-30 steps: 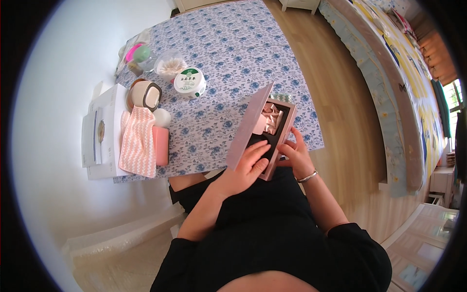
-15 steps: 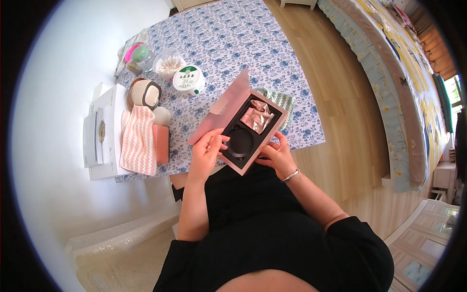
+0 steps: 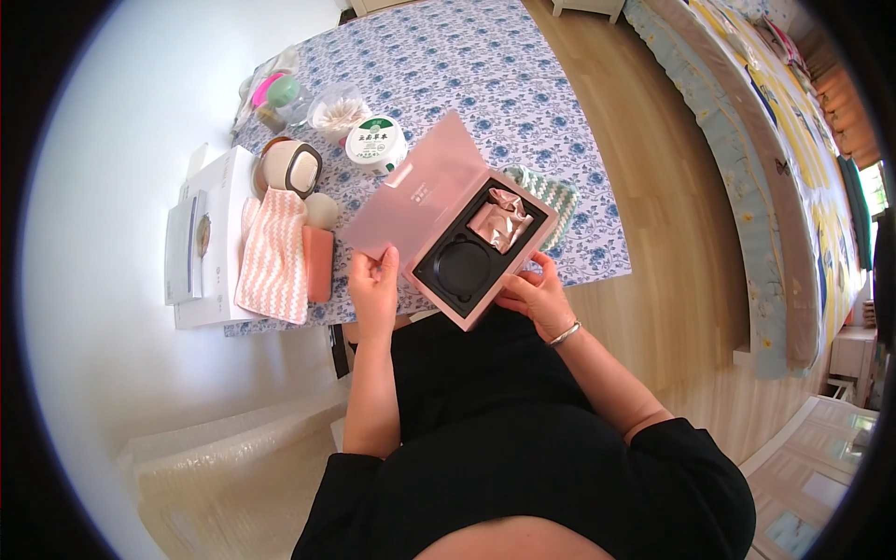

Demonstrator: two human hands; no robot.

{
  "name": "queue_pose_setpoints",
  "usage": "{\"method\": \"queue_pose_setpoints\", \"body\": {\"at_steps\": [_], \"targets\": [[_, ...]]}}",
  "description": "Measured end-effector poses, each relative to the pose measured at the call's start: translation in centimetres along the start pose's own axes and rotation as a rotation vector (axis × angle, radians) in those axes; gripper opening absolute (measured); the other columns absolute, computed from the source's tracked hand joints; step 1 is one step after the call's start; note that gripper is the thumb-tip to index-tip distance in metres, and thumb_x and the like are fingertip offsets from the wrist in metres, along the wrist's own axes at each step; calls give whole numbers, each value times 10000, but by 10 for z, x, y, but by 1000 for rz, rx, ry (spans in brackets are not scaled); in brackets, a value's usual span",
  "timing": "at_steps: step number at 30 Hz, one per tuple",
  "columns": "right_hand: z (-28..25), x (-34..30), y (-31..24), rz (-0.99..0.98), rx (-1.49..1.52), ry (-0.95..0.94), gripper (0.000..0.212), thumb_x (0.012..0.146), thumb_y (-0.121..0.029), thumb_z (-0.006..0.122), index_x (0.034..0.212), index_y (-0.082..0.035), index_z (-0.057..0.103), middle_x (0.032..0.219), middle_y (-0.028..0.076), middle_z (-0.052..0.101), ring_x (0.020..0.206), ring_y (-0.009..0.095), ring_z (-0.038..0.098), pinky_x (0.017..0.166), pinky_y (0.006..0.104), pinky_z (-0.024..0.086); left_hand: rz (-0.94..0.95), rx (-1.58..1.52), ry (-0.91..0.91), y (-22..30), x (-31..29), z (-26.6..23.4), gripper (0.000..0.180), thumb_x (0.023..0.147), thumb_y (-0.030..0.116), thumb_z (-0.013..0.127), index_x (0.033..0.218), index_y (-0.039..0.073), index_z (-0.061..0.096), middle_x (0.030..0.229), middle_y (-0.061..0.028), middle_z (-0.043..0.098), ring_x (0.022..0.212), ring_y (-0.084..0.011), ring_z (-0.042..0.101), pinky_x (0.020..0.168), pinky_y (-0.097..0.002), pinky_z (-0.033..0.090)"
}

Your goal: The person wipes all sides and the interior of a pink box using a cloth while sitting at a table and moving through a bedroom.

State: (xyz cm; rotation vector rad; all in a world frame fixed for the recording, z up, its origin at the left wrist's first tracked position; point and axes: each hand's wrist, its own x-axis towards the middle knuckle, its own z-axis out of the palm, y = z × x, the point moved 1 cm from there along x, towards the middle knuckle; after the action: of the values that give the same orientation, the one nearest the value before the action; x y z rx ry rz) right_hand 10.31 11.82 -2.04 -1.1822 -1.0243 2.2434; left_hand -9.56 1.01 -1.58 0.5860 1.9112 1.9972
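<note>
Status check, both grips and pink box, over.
Left grip on opened lid; right grip on pink box. Foil packet inside. Green-striped cloth partly hidden by box.

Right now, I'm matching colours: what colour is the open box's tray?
The tray is black, clearest in the head view.

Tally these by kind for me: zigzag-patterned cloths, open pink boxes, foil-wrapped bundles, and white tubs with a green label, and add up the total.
Zigzag-patterned cloths: 2 (one pink-and-white cloth, one green-and-white cloth)
Open pink box: 1
Foil-wrapped bundle: 1
White tub with a green label: 1
Total: 5
</note>
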Motion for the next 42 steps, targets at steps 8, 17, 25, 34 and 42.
{"method": "queue_pose_setpoints", "body": {"at_steps": [8, 17, 25, 34, 42], "targets": [[9, -2, 3, 45, -8, -38, 668, 832, -177, 634, 1302, -81, 169, 1028, 127, 576, 881, 216, 611, 752, 355, 516, 518, 653, -659, 34, -14, 9, 433, 721, 15, 571, 1148, 81, 551, 1223, -115, 504, 1156, -313, 442, 969, -411, 333], [3, -2, 5, 43, 75, -81, 685, 822, -160, 632, 1317, -91, 164, 1006, 122, 575, 868, 188, 599, 746, 343, 511, 396, 1061, -964, 63, -43, 22, 798, 678, 209, 706, 1367, 180, 304, 1418, -147, 223, 1304, -369, 212, 1030, -537, 203], [3, 0, 4, 43, 63, -126, 640, 843, -204, 606, 1309, -88, 184, 992, 105, 573, 882, 180, 591, 744, 324, 503, 543, 1090, -743, 42, -57, 38, 802, 647, 152, 739, 1338, 159, 333, 1379, -158, 286, 1248, -384, 304, 1002, -555, 239], [1, 12, -49, -985, -1155, 123, 398, 708, -217, 711, 1050, -98, 545, 952, 89, 559, 876, 268, 540, 765, 380, 415, 519, 977, -464, 33, -30, 5, 492, 758, 136, 654, 1207, 63, 465, 1314, -166, 372, 1182, -387, 378, 954, -430, 348], [34, 42, -78, -1296, -1515, -62, 449, 641, -313, 734, 1038, -163, 587, 1023, 63, 522, 967, 247, 486, 837, 403, 342, 556, 921, -392, 28, -15, -2, 380, 785, 116, 618, 1149, 78, 513, 1258, -157, 434, 1133, -408, 431, 915, -434, 403]]}}
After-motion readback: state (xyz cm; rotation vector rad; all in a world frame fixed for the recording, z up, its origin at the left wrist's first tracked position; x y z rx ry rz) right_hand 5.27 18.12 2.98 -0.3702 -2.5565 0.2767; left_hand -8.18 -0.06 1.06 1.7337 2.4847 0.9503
